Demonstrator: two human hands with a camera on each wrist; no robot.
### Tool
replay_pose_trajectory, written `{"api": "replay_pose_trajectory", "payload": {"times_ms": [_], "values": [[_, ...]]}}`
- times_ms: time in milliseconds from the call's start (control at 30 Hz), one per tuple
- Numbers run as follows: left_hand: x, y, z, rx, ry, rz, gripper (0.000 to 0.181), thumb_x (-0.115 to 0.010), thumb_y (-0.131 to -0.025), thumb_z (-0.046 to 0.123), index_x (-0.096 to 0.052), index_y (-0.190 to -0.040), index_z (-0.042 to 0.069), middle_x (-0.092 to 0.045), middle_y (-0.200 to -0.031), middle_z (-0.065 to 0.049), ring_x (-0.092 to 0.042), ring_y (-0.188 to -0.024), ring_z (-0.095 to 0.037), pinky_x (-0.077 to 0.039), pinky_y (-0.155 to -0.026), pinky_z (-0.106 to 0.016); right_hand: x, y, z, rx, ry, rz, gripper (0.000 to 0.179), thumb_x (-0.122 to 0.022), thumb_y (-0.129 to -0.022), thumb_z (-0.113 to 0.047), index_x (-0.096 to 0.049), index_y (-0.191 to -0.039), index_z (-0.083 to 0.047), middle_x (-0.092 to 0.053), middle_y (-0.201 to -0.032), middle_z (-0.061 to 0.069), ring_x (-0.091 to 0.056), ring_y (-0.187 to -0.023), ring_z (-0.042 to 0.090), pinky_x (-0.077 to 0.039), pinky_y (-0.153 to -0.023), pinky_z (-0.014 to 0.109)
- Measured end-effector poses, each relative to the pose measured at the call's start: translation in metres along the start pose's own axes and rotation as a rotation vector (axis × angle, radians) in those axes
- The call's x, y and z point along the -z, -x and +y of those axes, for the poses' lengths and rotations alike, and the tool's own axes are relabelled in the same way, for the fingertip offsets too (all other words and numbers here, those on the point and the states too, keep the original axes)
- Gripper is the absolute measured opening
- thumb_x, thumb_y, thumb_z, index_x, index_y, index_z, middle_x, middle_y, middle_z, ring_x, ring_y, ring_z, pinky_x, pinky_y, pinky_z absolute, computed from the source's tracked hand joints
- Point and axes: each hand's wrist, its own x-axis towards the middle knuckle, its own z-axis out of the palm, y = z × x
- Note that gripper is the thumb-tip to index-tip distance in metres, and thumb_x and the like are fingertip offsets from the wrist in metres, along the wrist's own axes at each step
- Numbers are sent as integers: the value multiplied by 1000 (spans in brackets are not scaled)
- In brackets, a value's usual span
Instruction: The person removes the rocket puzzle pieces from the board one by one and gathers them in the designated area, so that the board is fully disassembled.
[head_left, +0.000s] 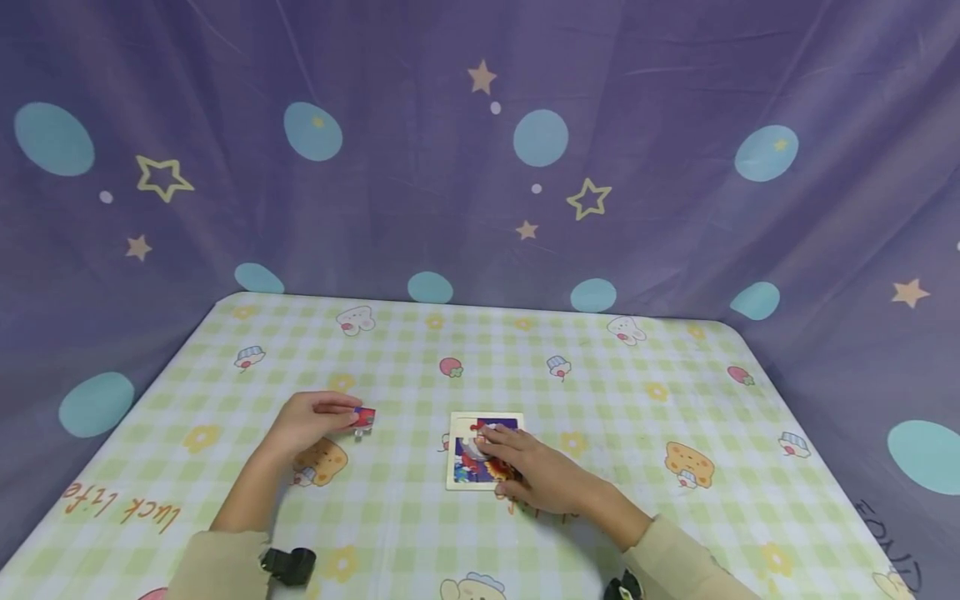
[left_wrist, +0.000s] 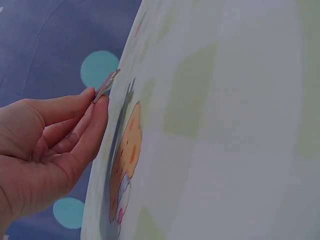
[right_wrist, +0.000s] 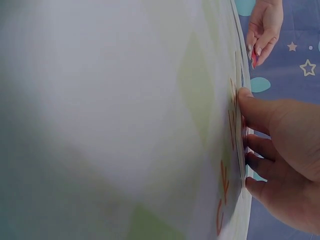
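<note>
A small jigsaw puzzle piece (head_left: 365, 418), red and blue with a pale tab, is pinched between the thumb and fingertips of my left hand (head_left: 309, 427). In the left wrist view the piece (left_wrist: 106, 87) appears edge-on and thin, held above the tablecloth. Flat on the table lies a puzzle board (head_left: 452, 454) with a cream rim and a colourful picture; bare cream shows at its upper left. My right hand (head_left: 546, 472) rests on the board's right side, its extended fingers covering part of the picture. In the right wrist view the thumb and fingertips touch the board (right_wrist: 239, 150).
A green-and-white checked tablecloth (head_left: 645, 542) with printed bears, strawberries and flowers covers the table. Behind and beside it hangs a purple curtain (head_left: 420, 192) with stars and blue ovals. A black wrist strap (head_left: 291, 567) sits at the left sleeve.
</note>
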Motion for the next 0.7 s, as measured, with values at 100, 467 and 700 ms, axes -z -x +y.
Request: {"api": "replay_pose_trajectory", "payload": {"times_ms": [100,467,700], "values": [[5,0,-2,12,21,1,36,-67,-89,13,-62,-118,-8,-72,-103,-14,-68,-80,-1,-57,-76,-21,0,0,0,-24,-5,-18,64,-59,-94,-34,-33,-150,-16,-31,-158,7,-31,-146,28,-33,-115,47],[8,1,-6,44,-102,6,32,-68,-89,16,-66,-113,-4,-72,-96,-10,-65,-77,-6,-54,-67,-20,1,0,-2,-50,-13,-30,64,-59,-94,-35,-32,-150,-18,-30,-158,6,-29,-147,26,-31,-116,46],[9,3,-3,34,-166,1,28,-68,-88,15,-68,-110,-2,-72,-95,-11,-63,-77,-7,-52,-67,-21,2,0,-2,-35,-15,-26,64,-59,-94,-33,-32,-150,-17,-30,-158,7,-29,-147,27,-31,-116,46]]}}
